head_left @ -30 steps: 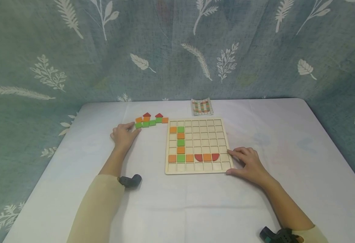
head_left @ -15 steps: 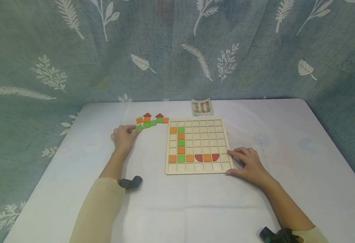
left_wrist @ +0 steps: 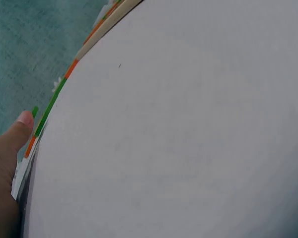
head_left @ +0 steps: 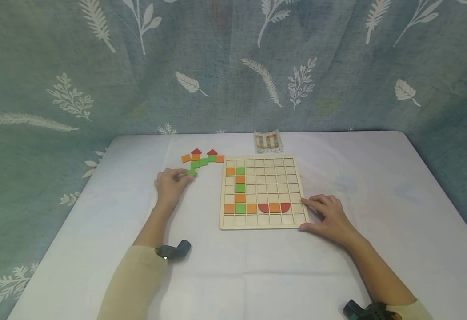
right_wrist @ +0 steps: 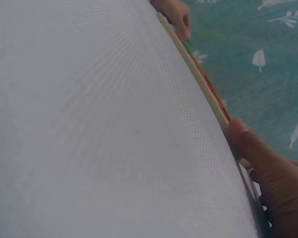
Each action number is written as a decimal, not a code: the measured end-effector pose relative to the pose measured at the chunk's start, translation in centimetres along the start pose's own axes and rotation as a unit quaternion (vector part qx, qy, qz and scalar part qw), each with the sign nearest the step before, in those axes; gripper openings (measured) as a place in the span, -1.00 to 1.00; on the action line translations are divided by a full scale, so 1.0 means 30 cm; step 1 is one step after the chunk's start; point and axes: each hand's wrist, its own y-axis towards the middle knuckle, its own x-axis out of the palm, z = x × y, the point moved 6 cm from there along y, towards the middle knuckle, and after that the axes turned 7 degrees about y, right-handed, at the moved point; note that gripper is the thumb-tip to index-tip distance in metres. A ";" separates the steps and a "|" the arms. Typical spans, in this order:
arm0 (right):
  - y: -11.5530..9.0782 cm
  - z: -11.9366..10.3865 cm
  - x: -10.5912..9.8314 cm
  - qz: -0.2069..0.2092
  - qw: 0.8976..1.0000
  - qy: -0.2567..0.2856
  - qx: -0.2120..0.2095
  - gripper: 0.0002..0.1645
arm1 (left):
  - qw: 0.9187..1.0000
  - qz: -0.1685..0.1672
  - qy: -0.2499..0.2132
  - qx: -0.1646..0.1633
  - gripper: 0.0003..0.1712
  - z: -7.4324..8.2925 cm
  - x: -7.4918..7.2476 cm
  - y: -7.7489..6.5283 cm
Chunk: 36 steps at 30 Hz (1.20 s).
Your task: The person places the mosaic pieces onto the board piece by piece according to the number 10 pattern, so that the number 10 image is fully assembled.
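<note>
Between its thumb and fingers, my left hand (head_left: 171, 186) pinches a small green tile (head_left: 192, 172) at the near left of a group of loose tiles. That tile's green edge (left_wrist: 35, 111) shows by the thumb in the left wrist view. A wooden grid board (head_left: 265, 180) lies in the middle, with a column and a row of orange and green square tiles and two red quarter-round tiles (head_left: 263, 208). My right hand (head_left: 327, 218) rests at the board's right edge, index finger on the side and thumb by the near corner, both fairly straight.
Left of the board's far corner lie several loose tiles, among them green squares (head_left: 203, 162), orange squares (head_left: 186, 158) and two red triangles (head_left: 212, 152). A patterned card (head_left: 268, 141) lies behind the board. The white cloth-covered table (head_left: 273, 266) meets a leaf-print curtain (head_left: 225, 89).
My left hand has drawn the green tile toward me and slightly right, away from the other loose tiles. My right hand stays at the board's edge.
</note>
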 end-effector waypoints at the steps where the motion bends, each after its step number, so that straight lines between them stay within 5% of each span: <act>1: 0.000 0.000 0.000 0.001 1.000 0.000 -0.001 -0.15 | 1.000 0.000 -0.004 0.002 -0.51 0.005 0.003 -0.004; 16: -0.002 0.003 0.002 0.002 1.000 -0.003 -0.005 -0.15 | 0.995 -0.023 -0.091 0.033 -0.50 0.109 0.067 -0.061; 36: 0.000 0.004 -0.003 -0.001 1.000 -0.004 0.002 -0.14 | 0.985 -0.067 -0.087 0.133 -0.59 0.308 0.133 -0.132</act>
